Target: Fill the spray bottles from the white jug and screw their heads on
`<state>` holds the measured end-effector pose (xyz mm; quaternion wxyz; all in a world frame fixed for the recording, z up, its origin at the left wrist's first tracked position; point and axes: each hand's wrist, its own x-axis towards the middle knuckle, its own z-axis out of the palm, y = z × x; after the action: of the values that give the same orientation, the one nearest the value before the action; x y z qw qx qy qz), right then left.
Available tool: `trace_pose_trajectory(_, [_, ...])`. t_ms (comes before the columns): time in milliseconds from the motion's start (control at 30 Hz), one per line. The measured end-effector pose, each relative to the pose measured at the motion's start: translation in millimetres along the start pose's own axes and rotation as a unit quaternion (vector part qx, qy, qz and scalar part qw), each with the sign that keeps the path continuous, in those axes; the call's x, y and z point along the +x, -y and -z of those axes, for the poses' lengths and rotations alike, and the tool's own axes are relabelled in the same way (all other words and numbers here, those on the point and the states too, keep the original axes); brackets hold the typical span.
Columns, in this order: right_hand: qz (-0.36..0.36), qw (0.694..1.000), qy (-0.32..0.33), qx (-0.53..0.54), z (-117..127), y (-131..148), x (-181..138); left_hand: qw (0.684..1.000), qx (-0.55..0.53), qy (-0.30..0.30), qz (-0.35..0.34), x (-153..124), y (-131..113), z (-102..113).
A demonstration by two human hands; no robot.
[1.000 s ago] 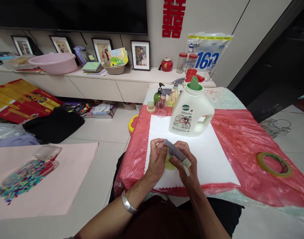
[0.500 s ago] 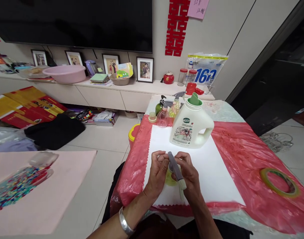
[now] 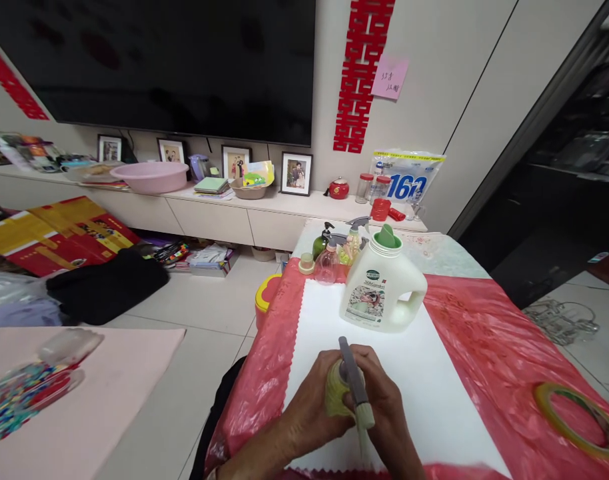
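A small spray bottle (image 3: 336, 395) with a yellowish clear body and a grey spray head is held between both my hands, low over the white sheet. My left hand (image 3: 309, 393) wraps the bottle's body from the left. From the right, my right hand (image 3: 386, 393) closes around the bottle near its spray head; some of those fingers are hidden behind the head. Just beyond stands a large white detergent jug (image 3: 357, 320) with a green spout and a side handle. A pink clear spray bottle (image 3: 327, 265) and a small pale cap (image 3: 306, 263) stand left of the jug.
Red plastic film (image 3: 464, 320) covers the table around the white sheet (image 3: 304, 347). A roll of tape (image 3: 547, 407) lies at the right. Behind the jug stands a green pump bottle (image 3: 320, 245). Left, a pink surface (image 3: 134, 373) holds colourful small pieces. A yellow-lidded bin (image 3: 262, 293) stands below.
My left hand has shifted from fingertips near the bottle's top to a wrap around its body. The whole view has tilted upward, so everything sits lower in the picture.
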<state>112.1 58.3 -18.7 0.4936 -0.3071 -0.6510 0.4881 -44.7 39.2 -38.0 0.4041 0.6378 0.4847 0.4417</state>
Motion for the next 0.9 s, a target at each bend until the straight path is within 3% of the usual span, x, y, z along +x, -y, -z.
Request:
trace_pose_trajectory(100, [-0.023, 0.997, -0.047, -0.052, 21.7, 0.0, -1.7, 0.997, -0.010, -0.072, 0.010, 17.3, -3.1, 16.4])
trace_pose_trajectory(267, [-0.093, 0.954, -0.271, -0.089, 79.7, -3.8, 6.2, 0.980, -0.003, -0.193, 0.054, 70.1, 9.2, 51.4])
trace_pose_trajectory(367, [-0.069, 0.929, -0.339, -0.133, 105.8, 3.4, 24.9, 0.975, 0.002, -0.220, 0.045, 100.4, 22.6, 55.7])
trace_pose_trajectory(500, [-0.059, 0.917, -0.338, -0.204, 127.9, 13.2, 58.7, 0.970, -0.003, -0.243, 0.027, 122.2, 39.9, 41.6])
trace_pose_trajectory(700, [-0.094, 0.945, -0.237, -0.204, 141.2, -0.3, 101.2, 0.965, 0.033, -0.259, 0.002, 125.8, 62.8, 21.4])
trace_pose_trajectory(767, [-0.101, 0.942, -0.248, -0.203, 138.5, -10.3, 112.6, 0.965, 0.039, -0.261, -0.002, 124.6, 67.2, 20.2])
trace_pose_trajectory(900, [-0.094, 0.914, -0.337, -0.205, 128.7, -31.7, 130.1, 0.965, 0.040, -0.259, -0.002, 123.0, 72.0, 22.4])
